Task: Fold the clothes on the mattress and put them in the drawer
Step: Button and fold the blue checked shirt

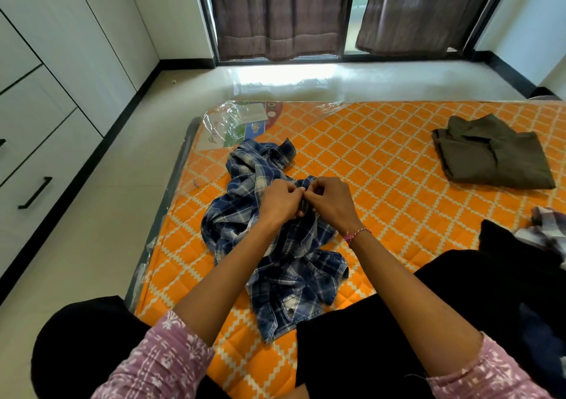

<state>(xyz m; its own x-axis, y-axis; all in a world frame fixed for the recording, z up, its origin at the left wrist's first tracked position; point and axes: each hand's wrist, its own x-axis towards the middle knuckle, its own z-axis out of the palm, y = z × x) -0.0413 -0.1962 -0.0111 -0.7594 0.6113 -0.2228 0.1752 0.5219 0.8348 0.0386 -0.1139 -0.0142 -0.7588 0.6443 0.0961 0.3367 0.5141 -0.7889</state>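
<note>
Sitting on the mattress, the person had black-clad legs (382, 331) nearest the camera and pink patterned sleeves (159, 365) on both arms. Between the knees lay the crumpled blue and white checked shirt (275, 239), spread in a messy heap on the orange mattress with white diamond lines (382, 165). One shirt tail with a metal snap sat close to the legs, and the collar end reached up toward the far corner.

Both hands met over the middle of the shirt. The left hand (280, 201) had its fingers curled and pinching the cloth. The right hand (332, 202), with a pink thread band on the wrist, pinched the cloth just beside it. The fingertips were touching or nearly so. It looked like the person was closing a button or snap on the front, though the spot itself was hidden by the fingers.

To do this step well, the two front edges should line up flat before pressing the snap, and the shirt should be pulled smooth after, so the fold comes out neat.

Farther off on the right lay a dark olive green folded garment (493, 156), well apart from the shirt. At the right edge sat a pile of dark and pale checked clothes (545, 233), not yet folded. On the left, past the floor, stood white drawers with black bar handles (35, 191), all closed. Brown curtains (278, 15) hung at the far window.
</note>
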